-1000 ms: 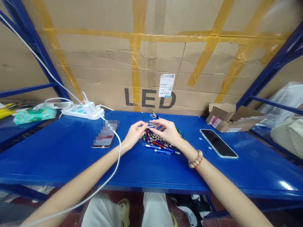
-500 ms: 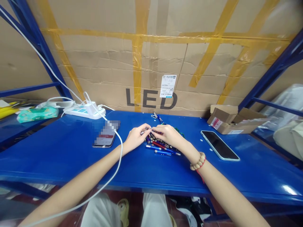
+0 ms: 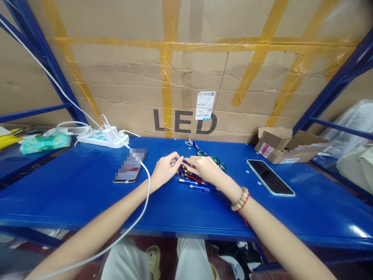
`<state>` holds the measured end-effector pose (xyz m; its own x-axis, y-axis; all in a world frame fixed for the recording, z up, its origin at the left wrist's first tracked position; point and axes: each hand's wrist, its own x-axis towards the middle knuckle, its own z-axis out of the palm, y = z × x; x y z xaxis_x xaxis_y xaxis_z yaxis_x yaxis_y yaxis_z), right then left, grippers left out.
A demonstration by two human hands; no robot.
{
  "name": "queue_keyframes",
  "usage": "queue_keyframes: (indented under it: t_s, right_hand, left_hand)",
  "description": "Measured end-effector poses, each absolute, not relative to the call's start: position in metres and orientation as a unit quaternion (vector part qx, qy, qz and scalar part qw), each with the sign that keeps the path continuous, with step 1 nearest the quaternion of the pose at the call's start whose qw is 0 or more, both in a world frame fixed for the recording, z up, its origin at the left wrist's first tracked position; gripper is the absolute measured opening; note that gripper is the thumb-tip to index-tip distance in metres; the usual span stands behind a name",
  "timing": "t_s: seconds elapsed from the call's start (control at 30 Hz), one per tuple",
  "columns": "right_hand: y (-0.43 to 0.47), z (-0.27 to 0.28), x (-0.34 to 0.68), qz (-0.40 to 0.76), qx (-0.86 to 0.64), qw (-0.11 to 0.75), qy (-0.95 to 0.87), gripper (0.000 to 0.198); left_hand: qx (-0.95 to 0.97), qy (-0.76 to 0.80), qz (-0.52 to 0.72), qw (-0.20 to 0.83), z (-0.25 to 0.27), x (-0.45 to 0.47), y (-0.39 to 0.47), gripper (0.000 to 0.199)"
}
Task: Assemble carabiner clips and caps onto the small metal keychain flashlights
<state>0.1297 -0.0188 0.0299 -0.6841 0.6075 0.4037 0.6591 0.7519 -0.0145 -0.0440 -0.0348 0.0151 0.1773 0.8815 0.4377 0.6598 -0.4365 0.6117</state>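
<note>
Both hands meet over a loose heap of slim metal mini flashlights (image 3: 199,188), mostly blue and some red, with silvery ends. My left hand (image 3: 165,169) is closed in a pinch, a bit of silvery metal showing by its fingertips. Facing it from the right, my right hand (image 3: 203,166) pinches a dark, slim tube that looks like one of the mini flashlights. Fingers cover most of what is held, so I cannot tell whether the two pieces are joined. Behind the hands lies a blue mini flashlight with a silvery clip (image 3: 189,143), near some green carabiner clips (image 3: 223,165).
A phone (image 3: 128,171) lies left of the hands, and a pale-cased phone (image 3: 270,177) lies right. A white cable (image 3: 148,190) hangs across my left forearm from the power strip (image 3: 116,142). An opened carton (image 3: 279,149) stands back right; a large cardboard box (image 3: 131,77) walls the rear.
The fingertips have shifted slightly, and the pale ring-like loop seen between them no longer shows. My right hand is a little lower and further left, and more green clips show behind it.
</note>
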Motion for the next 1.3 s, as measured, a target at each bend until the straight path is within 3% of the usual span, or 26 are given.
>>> queue_keyframes:
  t_s: [0.4, 0.67, 0.93, 1.1, 1.3]
  right_hand:
    - [-0.016, 0.023, 0.126, 0.087, -0.293, 0.316, -0.898, 0.031]
    - [-0.021, 0.023, 0.122, 0.037, -0.321, 0.338, -0.884, 0.028]
    - [-0.019, 0.026, 0.124, 0.001, -0.359, 0.378, -0.853, 0.029]
    - [-0.01, 0.023, 0.131, -0.034, -0.373, 0.423, -0.825, 0.03]
    - [-0.006, 0.027, 0.137, -0.041, -0.416, 0.399, -0.816, 0.029]
  left_hand:
    - [0.799, 0.477, 0.347, 0.117, 0.017, -0.051, -0.033, 0.028]
    - [0.791, 0.48, 0.362, 0.112, 0.017, -0.051, -0.034, 0.027]
    - [0.766, 0.479, 0.394, 0.169, 0.021, -0.044, -0.039, 0.029]
    - [0.791, 0.464, 0.354, 0.182, 0.021, -0.043, -0.039, 0.03]
    - [0.833, 0.456, 0.287, 0.127, 0.012, -0.037, -0.043, 0.029]
